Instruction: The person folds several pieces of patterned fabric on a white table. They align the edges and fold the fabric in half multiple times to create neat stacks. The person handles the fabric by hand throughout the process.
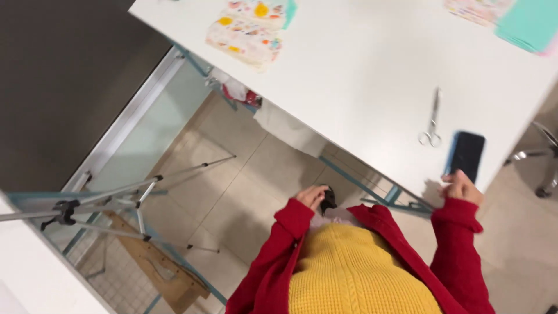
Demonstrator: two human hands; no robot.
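Yellow ribbed knit (pixel 354 273) fills the bottom of the view, framed by the open front of a red cardigan (pixel 273 273) whose lower part runs out of the picture. From its sleeves the two hands come up toward the table edge. On the picture's left, the left hand (pixel 313 196) is curled at the chest around a small black object (pixel 328 200); only a dark lump shows between fingers and collar, so what it is cannot be told, though the fingers do seem closed on it. On the other side, the right hand (pixel 462 187) is bunched with fingers bent, just at the near end of a dark phone (pixel 467 154) that lies flat at the edge of the white table (pixel 360 75); whether the fingertips touch the phone or grip anything cannot be told, since the view is blurred. A pair of silver scissors (pixel 430 119) lies just beside the phone, closed blades pointing away from the person. Farther off lies a patterned cloth piece (pixel 247 29), and a stack of mint-green sheets (pixel 532 23) is cut by the top corner. Under the table hang some white and red cloths (pixel 244 93), half hidden. A folded metal tripod (pixel 116 203) leans across the tiled floor, its far end cut off.
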